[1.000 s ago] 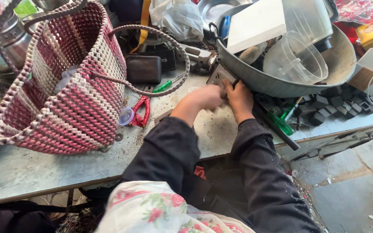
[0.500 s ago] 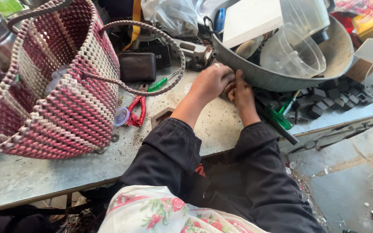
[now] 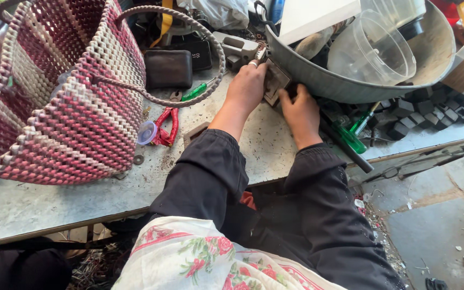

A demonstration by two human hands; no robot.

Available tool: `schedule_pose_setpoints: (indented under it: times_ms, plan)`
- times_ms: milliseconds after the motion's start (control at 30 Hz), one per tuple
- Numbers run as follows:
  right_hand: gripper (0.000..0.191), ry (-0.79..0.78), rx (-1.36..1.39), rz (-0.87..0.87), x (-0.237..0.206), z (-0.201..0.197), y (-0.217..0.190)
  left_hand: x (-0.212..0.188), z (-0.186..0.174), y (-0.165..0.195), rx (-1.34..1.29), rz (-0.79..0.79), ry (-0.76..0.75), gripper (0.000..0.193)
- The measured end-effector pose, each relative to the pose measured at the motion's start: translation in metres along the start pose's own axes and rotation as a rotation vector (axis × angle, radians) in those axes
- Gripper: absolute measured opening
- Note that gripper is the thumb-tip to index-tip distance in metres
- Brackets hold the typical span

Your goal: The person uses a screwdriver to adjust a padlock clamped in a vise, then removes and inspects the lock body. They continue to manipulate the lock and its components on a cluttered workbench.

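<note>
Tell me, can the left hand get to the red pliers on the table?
Probably yes. The left hand is busy holding a small grey part, but the red pliers lie close by on bare table, with only the basket's handle arching nearby.

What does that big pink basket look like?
The basket is woven from shiny strips that look like plastic, in bands of dark pink and cream. It has two looped cord handles, one arching over a dark wallet. It stands on the grey table, tipped toward the camera with its mouth open. Red pliers lie beside it. Neither hand touches it.
</note>
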State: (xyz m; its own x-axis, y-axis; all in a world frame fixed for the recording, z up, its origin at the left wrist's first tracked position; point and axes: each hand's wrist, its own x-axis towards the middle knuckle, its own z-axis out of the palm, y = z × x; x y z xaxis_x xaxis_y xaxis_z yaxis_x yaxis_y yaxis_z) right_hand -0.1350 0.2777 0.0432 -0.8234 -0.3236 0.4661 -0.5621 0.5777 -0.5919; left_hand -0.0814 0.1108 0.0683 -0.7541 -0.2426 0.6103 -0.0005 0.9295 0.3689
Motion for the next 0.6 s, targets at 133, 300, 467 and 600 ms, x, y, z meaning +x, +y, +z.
schedule_pose_setpoints:
  times_ms: [133, 300, 467, 600]
  plan:
    - [0.053, 0.013, -0.024, -0.062, 0.009, 0.003, -0.003, 0.005, 0.006, -0.001, 0.087, 0.025, 0.017, 0.019]
    - [0.064, -0.064, -0.121, 0.077, 0.017, 0.008, -0.003, 0.002, 0.01, 0.0, 0.064, 0.081, 0.013, 0.012]
    - [0.066, -0.052, -0.146, 0.09, 0.014, 0.011, -0.005, -0.004, 0.01, 0.007, 0.117, 0.11, -0.011, 0.01]
    - [0.067, -0.102, -0.101, 0.115, 0.017, 0.01, -0.001, -0.01, 0.001, 0.013, 0.043, 0.055, -0.014, 0.009]
